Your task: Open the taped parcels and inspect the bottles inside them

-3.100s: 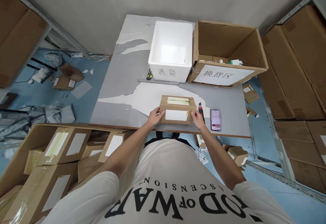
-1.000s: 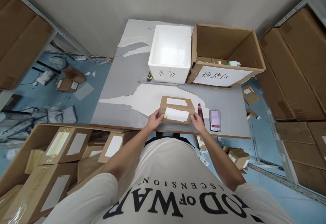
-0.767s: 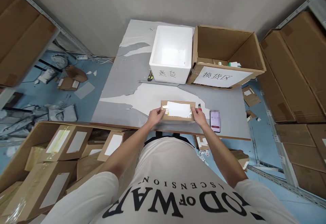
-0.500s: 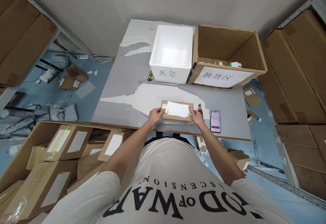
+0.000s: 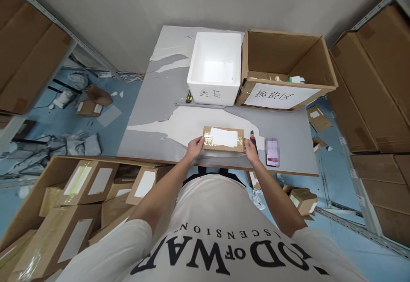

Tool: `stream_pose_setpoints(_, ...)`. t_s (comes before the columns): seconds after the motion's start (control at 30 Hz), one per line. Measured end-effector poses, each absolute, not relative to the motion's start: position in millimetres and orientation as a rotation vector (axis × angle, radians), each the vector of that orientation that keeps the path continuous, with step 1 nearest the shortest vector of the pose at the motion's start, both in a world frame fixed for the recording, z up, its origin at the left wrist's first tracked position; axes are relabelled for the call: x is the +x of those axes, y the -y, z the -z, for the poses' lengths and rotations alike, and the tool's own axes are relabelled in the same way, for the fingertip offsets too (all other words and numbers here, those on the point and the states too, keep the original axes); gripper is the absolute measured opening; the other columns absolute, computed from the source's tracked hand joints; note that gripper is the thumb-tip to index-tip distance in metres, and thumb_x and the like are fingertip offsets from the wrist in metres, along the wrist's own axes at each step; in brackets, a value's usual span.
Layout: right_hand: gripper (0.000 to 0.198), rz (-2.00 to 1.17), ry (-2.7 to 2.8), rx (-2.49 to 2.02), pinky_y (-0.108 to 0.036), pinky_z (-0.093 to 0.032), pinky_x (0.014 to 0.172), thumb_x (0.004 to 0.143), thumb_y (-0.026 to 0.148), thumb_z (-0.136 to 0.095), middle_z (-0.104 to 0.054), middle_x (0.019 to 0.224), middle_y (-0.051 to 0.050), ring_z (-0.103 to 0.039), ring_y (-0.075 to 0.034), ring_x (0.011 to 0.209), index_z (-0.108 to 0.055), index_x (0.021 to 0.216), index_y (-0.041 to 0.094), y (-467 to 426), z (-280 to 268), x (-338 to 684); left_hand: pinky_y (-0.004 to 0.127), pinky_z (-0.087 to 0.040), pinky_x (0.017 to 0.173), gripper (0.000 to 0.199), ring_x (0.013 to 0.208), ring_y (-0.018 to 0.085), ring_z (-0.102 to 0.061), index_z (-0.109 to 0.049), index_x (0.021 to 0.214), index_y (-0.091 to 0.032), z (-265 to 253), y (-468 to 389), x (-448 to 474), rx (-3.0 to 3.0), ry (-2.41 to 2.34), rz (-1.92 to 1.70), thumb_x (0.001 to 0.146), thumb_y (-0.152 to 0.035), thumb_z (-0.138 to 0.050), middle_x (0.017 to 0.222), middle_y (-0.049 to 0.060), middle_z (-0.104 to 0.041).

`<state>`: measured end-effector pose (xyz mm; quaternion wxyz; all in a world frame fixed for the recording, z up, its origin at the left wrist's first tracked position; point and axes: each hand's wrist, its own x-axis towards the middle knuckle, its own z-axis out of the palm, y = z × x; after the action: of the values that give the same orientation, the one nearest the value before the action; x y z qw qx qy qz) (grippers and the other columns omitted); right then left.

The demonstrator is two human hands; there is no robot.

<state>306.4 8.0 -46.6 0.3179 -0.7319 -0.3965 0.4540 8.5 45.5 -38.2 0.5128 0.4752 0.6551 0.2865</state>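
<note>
A: Quick q: how's the grip?
B: 1 hand per end of the box (image 5: 223, 139). L hand (image 5: 194, 148) pinches the L end, thumb at the near edge, other fingers mostly out of sight. R hand (image 5: 251, 150) does the same at the R end, fingertips against the edge.
A: How far open?
B: Each is closed in on its end; exact finger gap, can't tell. The 2 hands sit a full box length apart.
A: Box pos.?
B: Front part of the table (image 5: 144, 111), near the edge by the shirt (image 5: 214, 201), over part of the white patch (image 5: 179, 121). Can't tell if its underside touches the top.
A: Long axis?
B: L to R, approx. parallel to the front edge, w/ the R end a touch closer to the shirt.
A: Which way's it facing?
B: Label (image 5: 228, 136) side up; shiny tape (image 5: 207, 138) shows at both ends of that face.
A: Anything nearby?
B: Red knife (image 5: 253, 139) just beside the R hand, then the phone (image 5: 272, 153) to its R. Farther back: foam bin (image 5: 214, 92) w/ 2 chars on its front, and just beside it a carton (image 5: 282, 51) w/ 3 chars on a white sheet (image 5: 282, 95). Yellow knife (image 5: 188, 97) is by the bin's front L corner.
</note>
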Motion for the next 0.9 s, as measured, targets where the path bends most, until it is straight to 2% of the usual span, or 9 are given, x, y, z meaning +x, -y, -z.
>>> stream_pose_setpoints(0.07, 0.055, -1.202, 0.983, -1.850, -0.037, -0.051, 0.087, 0.088, 0.052, -0.036, -0.061, 0.121, -0.011, -0.061, -0.022, 0.106, -0.052, 0.131, 0.021, 5.4, 54.1, 311.2, 0.036, -0.049, 0.091, 0.054, 0.114, 0.025, -0.060, -0.060, 0.125, -0.015, 50.2, -38.9, 1.8, 1.068, -1.493, -0.724, 0.082, -0.045, -0.050, 0.127, 0.011, -0.062)
stream_pose_setpoints(0.13, 0.058, -1.212, 1.032, -1.801, -0.039, -0.049, 0.093, 0.082, 0.042, -0.047, -0.055, 0.131, -0.013, -0.059, -0.023, 0.111, -0.047, 0.137, 0.022, 16.1, 60.7, 315.5, 0.039, -0.043, 0.102, 0.061, 0.123, 0.025, -0.054, -0.054, 0.132, -0.014, 61.8, -32.2, -4.0, 1.075, -1.388, -0.745, 0.076, -0.038, -0.056, 0.136, 0.012, -0.055)
stream_pose_setpoints(0.23, 0.073, -1.262, 1.196, -1.746, -0.041, -0.044, 0.100, 0.072, 0.028, -0.059, -0.045, 0.143, -0.010, -0.053, -0.024, 0.122, -0.040, 0.142, 0.027, 22.8, 66.7, 316.1, 0.041, -0.033, 0.111, 0.069, 0.127, 0.026, -0.050, -0.053, 0.133, -0.014, 73.1, -24.4, -6.0, 1.165, -1.261, -0.737, 0.067, -0.032, -0.064, 0.136, 0.011, -0.055)
stream_pose_setpoints(0.3, 0.076, -1.296, 1.245, -1.719, -0.042, -0.043, 0.101, 0.070, 0.025, -0.061, -0.049, 0.141, -0.008, -0.052, -0.024, 0.123, -0.039, 0.143, 0.028, 21.4, 67.8, 311.8, 0.042, -0.034, 0.110, 0.065, 0.125, 0.026, -0.052, -0.056, 0.129, -0.014, 74.9, -21.9, -2.4, 1.197, -1.244, -0.719, 0.068, -0.035, -0.064, 0.132, 0.010, -0.059)
stream_pose_setpoints(0.43, 0.060, -1.272, 1.289, -1.731, -0.040, -0.043, 0.100, 0.078, 0.031, -0.055, -0.060, 0.126, -0.009, -0.058, -0.021, 0.111, -0.045, 0.137, 0.022, 14.2, 63.7, 302.9, 0.041, -0.037, 0.107, 0.056, 0.120, 0.026, -0.055, -0.060, 0.123, -0.011, 67.0, -23.3, 5.9, 1.222, -1.310, -0.741, 0.075, -0.039, -0.060, 0.125, 0.011, -0.063)
stream_pose_setpoints(0.57, 0.042, -1.192, 1.413, -1.798, -0.037, -0.045, 0.094, 0.084, 0.042, -0.049, -0.061, 0.117, -0.010, -0.056, -0.022, 0.109, -0.060, 0.117, 0.018, 8.1, 51.9, 305.9, 0.036, -0.044, 0.099, 0.050, 0.109, 0.024, -0.062, -0.063, 0.120, -0.013, 51.7, -28.1, 3.3, 1.308, -1.366, -0.713, 0.080, -0.042, -0.056, 0.116, 0.008, -0.068)
stream_pose_setpoints(0.67, 0.045, -1.109, 1.490, -1.825, -0.037, -0.044, 0.093, 0.088, 0.050, -0.041, -0.062, 0.105, -0.010, -0.056, -0.023, 0.104, -0.063, 0.111, 0.017, 0.5, 40.5, 309.8, 0.034, -0.048, 0.092, 0.048, 0.100, 0.024, -0.065, -0.066, 0.116, -0.015, 40.0, -32.4, -0.3, 1.400, -1.431, -0.705, 0.083, -0.046, -0.052, 0.108, 0.006, -0.072)
stream_pose_setpoints(0.77, 0.053, -1.021, 1.581, -1.871, -0.036, -0.043, 0.091, 0.092, 0.055, -0.030, -0.064, 0.097, -0.010, -0.057, -0.023, 0.098, -0.064, 0.108, 0.018, -10.3, 31.4, 309.8, 0.033, -0.048, 0.091, 0.048, 0.101, 0.024, -0.065, -0.067, 0.115, -0.015, 32.4, -37.9, 0.7, 1.406, -1.490, -0.735, 0.084, -0.049, -0.052, 0.109, 0.005, -0.072)
stream_pose_setpoints(0.9, 0.060, -0.969, 1.591, -2.017, -0.034, -0.043, 0.089, 0.093, 0.057, -0.023, -0.066, 0.093, -0.012, -0.060, -0.024, 0.094, -0.067, 0.088, 0.017, -23.5, 28.8, 307.0, 0.034, -0.051, 0.091, 0.056, 0.104, 0.024, -0.065, -0.063, 0.121, -0.014, 33.7, -44.6, 6.5, 1.283, -1.457, -0.763, 0.079, -0.050, -0.060, 0.113, 0.008, -0.070)
